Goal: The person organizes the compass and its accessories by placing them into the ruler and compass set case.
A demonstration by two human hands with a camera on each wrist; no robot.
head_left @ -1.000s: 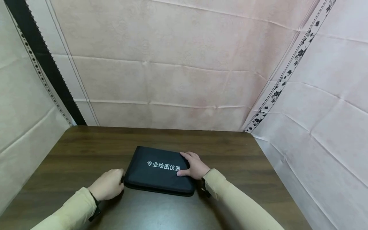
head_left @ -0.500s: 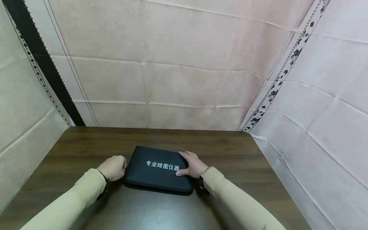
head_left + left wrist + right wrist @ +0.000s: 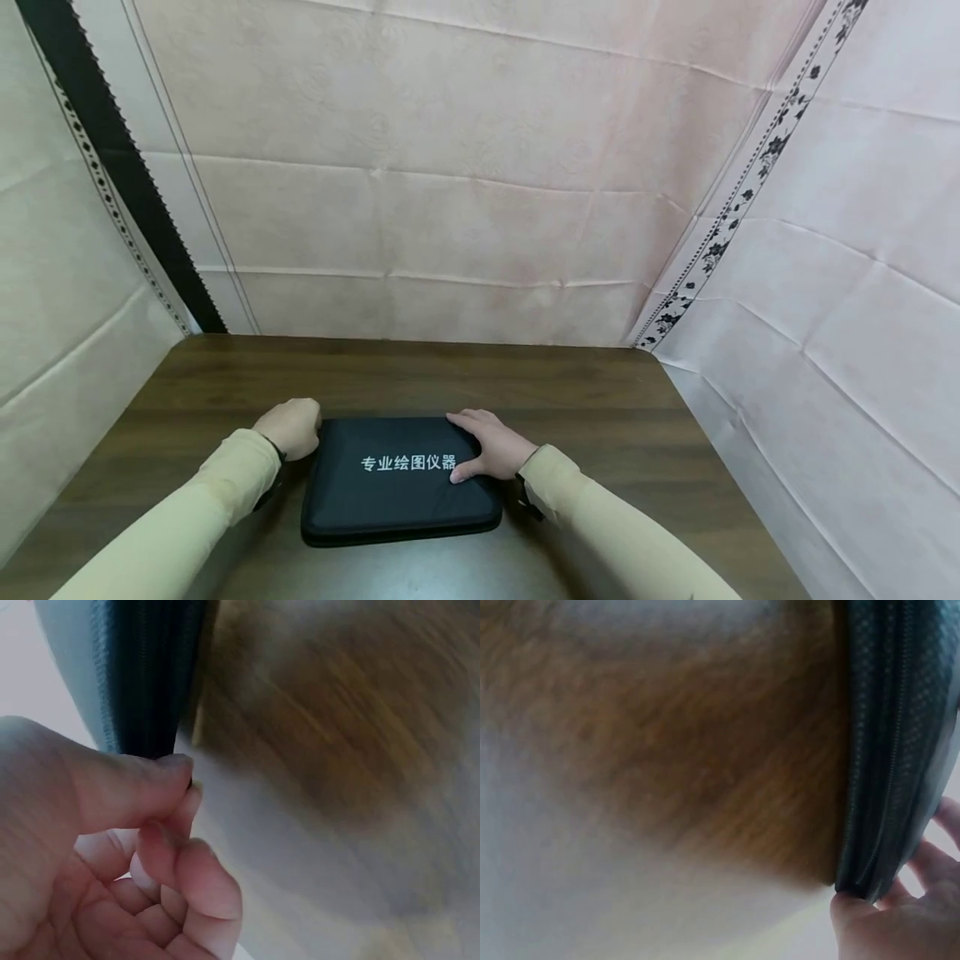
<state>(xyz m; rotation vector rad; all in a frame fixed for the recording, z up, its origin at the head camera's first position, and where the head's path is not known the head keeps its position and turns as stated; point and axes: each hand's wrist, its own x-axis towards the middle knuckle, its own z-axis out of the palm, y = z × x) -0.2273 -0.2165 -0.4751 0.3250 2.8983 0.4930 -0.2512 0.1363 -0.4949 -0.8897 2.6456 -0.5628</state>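
Observation:
A flat black zippered case (image 3: pixel 397 500) with white Chinese lettering on its lid lies on the wooden table. At its far left corner my left hand (image 3: pixel 291 427) has thumb and forefinger pinched together. The left wrist view shows a tiny dark bit, like the end of a zipper pull (image 3: pixel 190 783), between those fingertips, just at the case's zippered side (image 3: pixel 142 675). My right hand (image 3: pixel 495 446) holds the case at its right side, thumb on the lid and a finger near the far edge. In the right wrist view, fingertips (image 3: pixel 851 906) press at a corner beside the zipper (image 3: pixel 892 750).
The brown wooden table (image 3: pixel 600 400) extends around the case on all sides. Creased pale cloth (image 3: pixel 450 225) hangs behind it, with more cloth at left and right. A black strip (image 3: pixel 127 175) runs down the back left corner.
My left hand has moved away from me along the case's left side. The case has turned counterclockwise and come slightly nearer, its lettering now about level. My right hand has stayed on it.

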